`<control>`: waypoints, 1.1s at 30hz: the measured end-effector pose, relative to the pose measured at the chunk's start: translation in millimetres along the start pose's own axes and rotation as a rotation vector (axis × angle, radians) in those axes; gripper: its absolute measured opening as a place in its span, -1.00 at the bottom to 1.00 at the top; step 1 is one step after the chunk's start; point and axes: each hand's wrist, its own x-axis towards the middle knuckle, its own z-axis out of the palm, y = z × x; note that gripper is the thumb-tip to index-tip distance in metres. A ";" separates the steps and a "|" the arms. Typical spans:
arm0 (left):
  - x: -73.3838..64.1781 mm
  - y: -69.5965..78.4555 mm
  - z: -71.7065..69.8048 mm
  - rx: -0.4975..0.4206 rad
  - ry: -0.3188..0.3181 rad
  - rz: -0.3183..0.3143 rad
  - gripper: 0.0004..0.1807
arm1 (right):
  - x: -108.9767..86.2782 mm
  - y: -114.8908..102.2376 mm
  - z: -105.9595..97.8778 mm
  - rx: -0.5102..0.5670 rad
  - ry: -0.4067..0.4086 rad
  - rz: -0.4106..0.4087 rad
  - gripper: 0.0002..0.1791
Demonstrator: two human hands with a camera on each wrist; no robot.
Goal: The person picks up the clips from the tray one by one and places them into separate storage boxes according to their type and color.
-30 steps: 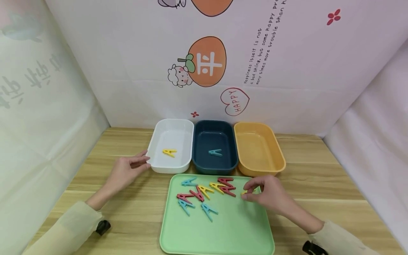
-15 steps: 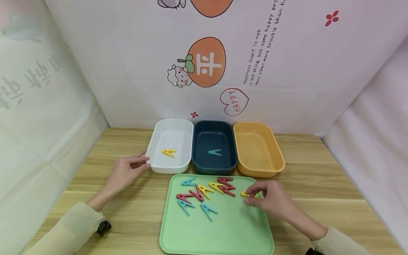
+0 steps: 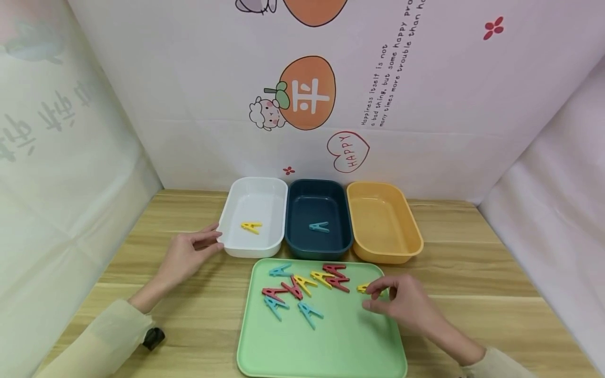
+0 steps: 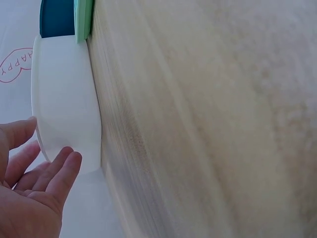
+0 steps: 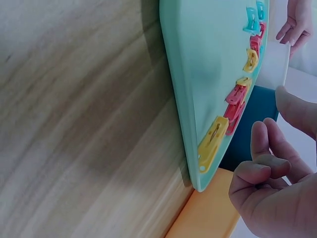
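Note:
My left hand (image 3: 184, 256) touches the near left corner of the white bin (image 3: 231, 249), fingers fairly straight; in the left wrist view its fingertips lie at the rim and outer wall. My right hand (image 3: 407, 300) hovers at the right side of the green tray (image 3: 340, 341). Thumb and index finger stand apart with nothing between them. Just beyond them a yellow clothespin (image 5: 213, 144) lies on the tray, partly hidden by the fingers in the head view. Further left on the tray lie several red clothespins (image 3: 334, 269), blue clothespins (image 3: 309, 313) and two more yellow clothespins (image 3: 304, 284).
Behind the tray, a dark blue bin (image 3: 319, 252) and an orange bin (image 3: 389, 257) stand beside the white one. One yellow clothespin (image 3: 251, 227) lies in the white bin, one blue clothespin (image 3: 319, 227) in the dark blue bin. A printed cloth (image 3: 425, 157) hangs behind.
My right hand has drawn back slightly toward the near right, and its thumb and index finger have parted, showing more of the yellow clothespin on the tray. My left hand has stayed put.

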 end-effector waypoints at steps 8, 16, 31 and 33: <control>-0.8 -2.4 -0.3 -0.024 0.000 0.003 -0.66 | -0.6 1.8 6.8 0.030 -0.014 -0.010 -0.76; -1.1 -1.9 -0.6 -0.034 0.002 0.001 -0.66 | 0.9 -0.5 10.2 0.028 -0.010 -0.011 -0.75; -1.1 -0.9 -1.6 -0.024 -0.008 -0.011 -0.67 | 12.5 4.6 16.3 -0.042 0.019 -0.020 -0.81; -0.8 -0.5 -1.7 -0.027 -0.008 -0.008 -0.68 | 14.7 3.3 16.9 -0.053 0.022 -0.014 -0.82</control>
